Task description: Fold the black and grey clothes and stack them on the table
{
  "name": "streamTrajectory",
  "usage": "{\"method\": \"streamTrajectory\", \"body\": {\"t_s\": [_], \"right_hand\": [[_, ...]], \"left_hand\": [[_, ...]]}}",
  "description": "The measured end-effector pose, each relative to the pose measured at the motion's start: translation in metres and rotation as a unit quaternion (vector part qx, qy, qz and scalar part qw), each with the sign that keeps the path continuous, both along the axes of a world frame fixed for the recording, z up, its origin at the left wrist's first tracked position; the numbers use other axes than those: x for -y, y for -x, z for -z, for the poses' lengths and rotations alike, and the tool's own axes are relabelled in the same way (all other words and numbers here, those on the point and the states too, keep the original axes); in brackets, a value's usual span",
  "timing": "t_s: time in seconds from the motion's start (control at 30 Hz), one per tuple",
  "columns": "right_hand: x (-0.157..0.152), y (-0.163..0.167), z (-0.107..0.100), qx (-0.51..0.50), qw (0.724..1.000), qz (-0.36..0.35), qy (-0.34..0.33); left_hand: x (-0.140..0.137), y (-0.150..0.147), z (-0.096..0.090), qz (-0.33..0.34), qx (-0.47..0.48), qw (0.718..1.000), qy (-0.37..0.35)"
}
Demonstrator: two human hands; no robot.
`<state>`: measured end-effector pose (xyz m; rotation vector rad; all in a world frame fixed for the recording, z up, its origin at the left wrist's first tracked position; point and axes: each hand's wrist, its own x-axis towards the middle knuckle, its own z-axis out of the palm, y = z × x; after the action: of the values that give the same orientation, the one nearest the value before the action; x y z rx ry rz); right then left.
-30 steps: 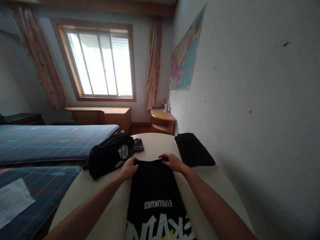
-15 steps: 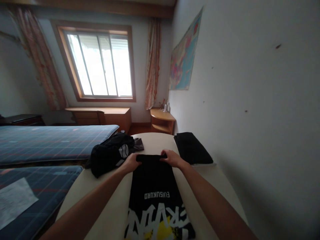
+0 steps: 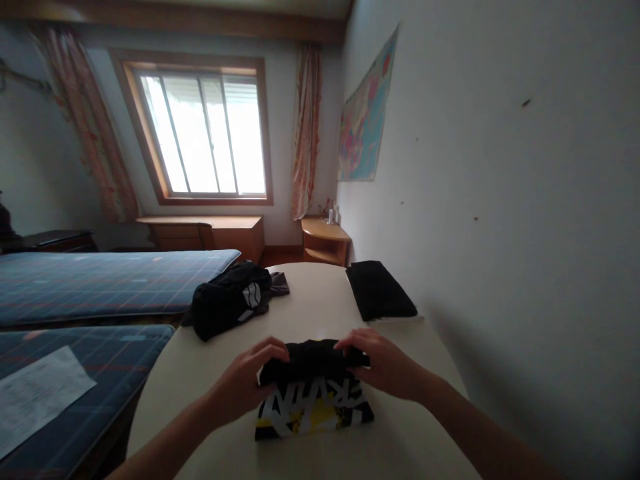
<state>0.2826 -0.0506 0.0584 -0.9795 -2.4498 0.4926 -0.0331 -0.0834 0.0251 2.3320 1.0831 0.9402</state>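
A black T-shirt (image 3: 315,407) with white lettering and yellow print lies folded over on the pale round table (image 3: 310,307). Its far end is doubled back toward me, and part of the print shows below the fold. My left hand (image 3: 253,373) grips the left side of the fold, thumb under and fingers over. On the right side, my right hand (image 3: 377,360) pinches the same fold. Beyond my right hand sits a flat stack of folded black clothes (image 3: 381,290). A crumpled black garment (image 3: 227,300) with a white logo lies beyond my left hand.
Two plaid mattresses (image 3: 115,283) lie along the table's left, the nearer one bearing a sheet of paper (image 3: 45,393). A white wall (image 3: 525,267) runs close on the right. A wooden desk (image 3: 235,233) and a corner shelf (image 3: 325,230) stand by the window.
Both hands have come toward me, carrying the shirt's far end over onto its printed part. The shirt now covers a much shorter length of table. The view has shifted slightly.
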Motion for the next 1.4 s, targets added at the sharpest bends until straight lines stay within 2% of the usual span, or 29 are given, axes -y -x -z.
{"method": "streamTrajectory", "body": {"t_s": [0.1,0.17,0.3,0.4,0.53,0.6,0.67,0.77,0.83,1.0,1.17,1.27,1.4], "right_hand": [[0.026,-0.002,0.019,0.075,0.997,-0.026,0.019],[0.035,0.000,0.028,0.110,0.993,-0.034,0.030],[0.037,0.017,0.032,0.077,0.997,0.013,0.007],[0.033,0.034,0.039,0.066,0.997,0.034,-0.022],[0.029,0.044,0.060,0.147,0.986,0.038,0.063],[0.026,0.046,0.064,0.150,0.985,0.040,0.073],[0.018,0.049,0.061,0.129,0.989,0.053,0.046],[-0.006,0.061,0.052,0.115,0.988,0.108,-0.006],[-0.026,0.072,0.049,0.133,0.982,0.135,-0.011],[-0.060,0.086,0.052,0.136,0.981,0.107,0.082],[-0.070,0.063,0.051,0.115,0.974,0.126,0.150],[-0.075,0.040,0.049,0.098,0.970,0.138,0.172],[-0.087,0.016,0.045,0.030,0.971,0.187,0.145]], "left_hand": [[0.025,-0.001,0.018,0.043,-0.119,0.992,0.029],[0.033,-0.003,0.022,0.050,-0.163,0.985,0.038],[0.033,-0.014,0.026,-0.030,-0.134,0.990,-0.013],[0.029,-0.024,0.042,-0.054,-0.167,0.983,-0.054],[0.028,-0.029,0.073,-0.038,-0.243,0.969,-0.032],[0.031,-0.027,0.078,-0.040,-0.265,0.963,-0.023],[0.033,-0.024,0.075,-0.040,-0.281,0.959,-0.013],[0.034,-0.022,0.064,-0.026,-0.300,0.954,0.015],[0.031,-0.020,0.058,-0.012,-0.303,0.953,0.026],[0.012,-0.009,0.054,0.042,-0.294,0.955,0.004],[-0.021,0.000,0.045,0.086,-0.307,0.947,-0.047],[-0.044,-0.001,0.044,0.062,-0.299,0.949,-0.077],[-0.072,-0.009,0.062,-0.048,-0.243,0.967,-0.067]]}}
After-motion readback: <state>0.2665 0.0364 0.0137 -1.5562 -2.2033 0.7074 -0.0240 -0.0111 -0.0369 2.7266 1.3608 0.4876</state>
